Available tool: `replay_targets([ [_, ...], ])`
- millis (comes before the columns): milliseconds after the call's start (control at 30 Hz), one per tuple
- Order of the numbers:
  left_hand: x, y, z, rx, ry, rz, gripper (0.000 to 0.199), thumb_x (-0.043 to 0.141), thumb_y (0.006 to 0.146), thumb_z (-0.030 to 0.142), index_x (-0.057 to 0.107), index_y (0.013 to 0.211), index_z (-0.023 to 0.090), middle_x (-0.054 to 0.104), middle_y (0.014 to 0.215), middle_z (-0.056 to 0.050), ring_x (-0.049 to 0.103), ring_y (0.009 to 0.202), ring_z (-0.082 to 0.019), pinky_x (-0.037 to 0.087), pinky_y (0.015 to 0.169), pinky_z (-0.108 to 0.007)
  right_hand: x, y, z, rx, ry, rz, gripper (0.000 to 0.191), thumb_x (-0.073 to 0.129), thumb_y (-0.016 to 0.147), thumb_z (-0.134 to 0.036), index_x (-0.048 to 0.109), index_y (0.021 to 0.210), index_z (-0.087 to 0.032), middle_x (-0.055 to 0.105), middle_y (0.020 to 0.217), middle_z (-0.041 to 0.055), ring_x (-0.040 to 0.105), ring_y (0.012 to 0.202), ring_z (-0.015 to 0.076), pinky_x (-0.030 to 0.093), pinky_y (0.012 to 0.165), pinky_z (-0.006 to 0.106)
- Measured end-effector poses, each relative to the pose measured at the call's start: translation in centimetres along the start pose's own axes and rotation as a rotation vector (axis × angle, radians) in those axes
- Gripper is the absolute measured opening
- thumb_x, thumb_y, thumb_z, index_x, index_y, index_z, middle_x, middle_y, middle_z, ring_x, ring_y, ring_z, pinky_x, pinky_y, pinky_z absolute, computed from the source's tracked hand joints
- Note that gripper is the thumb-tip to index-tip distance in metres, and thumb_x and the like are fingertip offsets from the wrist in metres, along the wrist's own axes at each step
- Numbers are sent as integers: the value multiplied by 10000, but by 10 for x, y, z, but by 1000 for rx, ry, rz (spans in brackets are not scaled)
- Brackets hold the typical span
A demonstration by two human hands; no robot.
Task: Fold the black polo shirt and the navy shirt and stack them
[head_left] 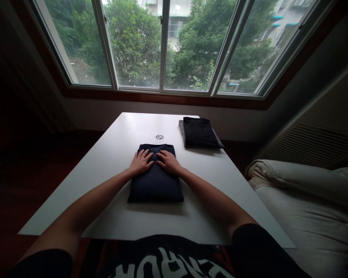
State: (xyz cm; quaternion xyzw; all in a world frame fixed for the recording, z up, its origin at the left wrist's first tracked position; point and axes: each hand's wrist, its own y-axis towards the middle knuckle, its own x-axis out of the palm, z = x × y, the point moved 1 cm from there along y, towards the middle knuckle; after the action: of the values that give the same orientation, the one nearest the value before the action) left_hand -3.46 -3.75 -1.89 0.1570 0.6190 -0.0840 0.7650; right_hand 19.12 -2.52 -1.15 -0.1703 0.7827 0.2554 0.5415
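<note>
A dark navy folded garment [157, 187] lies flat on the white table [104, 162] in front of me. Both palms rest on its upper half, side by side. My left hand [142, 161] is spread on the left part, fingers apart and pointing away from me. On the right part, my right hand [168, 162] lies with its fingers stretched toward the middle. Neither hand grips the cloth. What kind of garment it is, the folds do not show.
At the table's far right corner a folded black garment [200, 132] is stacked on a grey one [181, 125]. A small round dark mark [159, 137] is on the tabletop. A pale sofa [304, 208] stands to the right, and a wide window [162, 50] is beyond the table.
</note>
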Motion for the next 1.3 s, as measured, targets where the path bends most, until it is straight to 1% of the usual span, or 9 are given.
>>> replay_targets([
  [200,0,22,-22,-141,-19,-76,695,338,1035,633,339,1645,298,154,1750,-70,125,1602,-358,147,1246,-624,6,21,13,112,-20,-135,726,372,1053,-654,300,1661,-263,196,1731,86,126,1609,287,100,1293,482],
  [400,-9,32,-30,-250,-94,-42,703,378,1033,615,359,1632,248,251,1715,-152,207,1575,-382,130,1235,-637,-15,23,34,274,-35,-146,703,333,1077,-596,275,1665,-214,156,1734,118,88,1611,301,52,1278,555],
  [500,-15,27,-21,-284,-82,-10,639,418,1036,549,427,1589,228,297,1696,-166,232,1562,-379,160,1226,-638,-24,16,27,300,-62,-99,671,364,1082,-532,317,1648,-175,172,1727,146,97,1609,312,69,1276,568],
  [567,-19,18,-8,-263,-39,35,586,455,1032,500,493,1541,211,313,1688,-168,239,1559,-373,173,1231,-620,-24,7,13,244,-75,-56,656,389,1079,-510,351,1634,-163,187,1723,145,105,1609,311,88,1282,549],
  [667,-18,-7,17,-93,-7,89,537,472,1035,449,532,1515,215,342,1681,-138,275,1551,-341,195,1252,-559,-16,-16,-14,113,-36,-81,666,376,1078,-537,367,1629,-163,234,1713,130,158,1602,298,140,1287,511],
  [767,-9,-40,34,49,-15,59,541,447,1051,445,504,1549,239,376,1669,-106,306,1545,-320,209,1262,-537,-5,-47,-34,53,-22,-105,698,362,1074,-572,368,1628,-148,262,1701,139,204,1593,294,163,1289,496],
  [1033,-15,-99,29,94,-10,4,599,445,1051,489,445,1599,247,328,1694,-93,262,1571,-321,174,1282,-551,-15,-101,-38,41,-55,-105,752,395,1057,-606,341,1641,-137,228,1706,148,180,1599,296,148,1299,489],
  [1200,-25,-125,42,289,-22,-20,699,490,1023,569,352,1644,280,281,1714,-85,243,1576,-319,162,1288,-539,-20,-120,-57,-39,-34,-124,856,457,1005,-687,302,1658,-157,169,1720,151,128,1608,319,96,1305,514],
  [1300,-29,-133,33,306,-11,-32,670,485,1029,566,374,1633,298,300,1707,-83,262,1567,-327,171,1280,-553,-21,-132,-64,-83,-18,-136,813,468,1008,-673,297,1663,-225,186,1724,114,144,1606,305,82,1306,518],
])
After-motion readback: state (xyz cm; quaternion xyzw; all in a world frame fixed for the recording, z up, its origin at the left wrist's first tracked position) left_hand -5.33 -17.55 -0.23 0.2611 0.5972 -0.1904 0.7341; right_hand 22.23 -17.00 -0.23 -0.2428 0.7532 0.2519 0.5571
